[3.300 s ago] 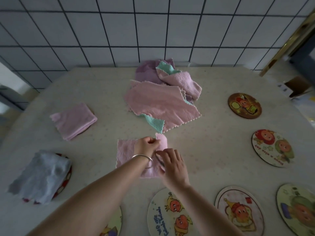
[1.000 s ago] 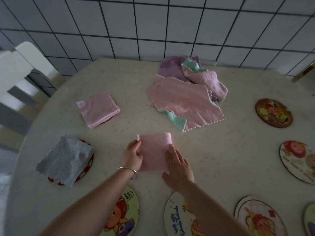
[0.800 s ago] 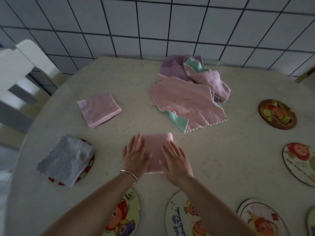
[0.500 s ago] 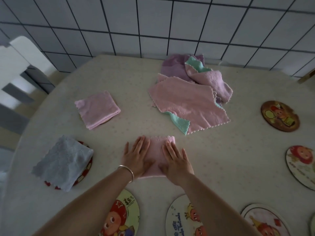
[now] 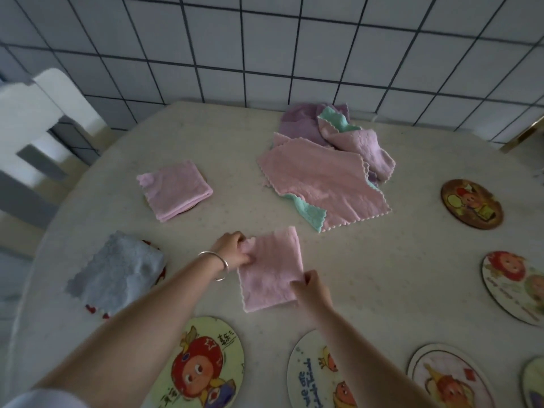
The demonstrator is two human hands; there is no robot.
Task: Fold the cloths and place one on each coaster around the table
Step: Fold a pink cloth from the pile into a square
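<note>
A folded pink cloth (image 5: 272,269) lies on the table in front of me. My left hand (image 5: 232,250) pinches its far left corner, and my right hand (image 5: 312,291) pinches its near right edge. A pile of unfolded pink, purple and teal cloths (image 5: 326,169) sits at the back of the table. One folded pink cloth (image 5: 173,189) covers a coaster at the left. A blue-grey cloth (image 5: 117,269) lies over a red coaster (image 5: 94,309) nearer to me. Bare cartoon coasters lie along the near edge: one (image 5: 203,366) at the left, another (image 5: 318,375) beside it.
More bare coasters sit on the right: a brown one (image 5: 471,203), one (image 5: 518,284) at the right edge, one (image 5: 447,378) at the near right. A white chair (image 5: 32,125) stands beyond the table's left rim. A tiled wall (image 5: 265,45) runs behind the table.
My hands lay flat on the folded pink cloth half a second ago. Now both have closed on its edges, and the cloth sits slightly turned. The camera view has shifted a little.
</note>
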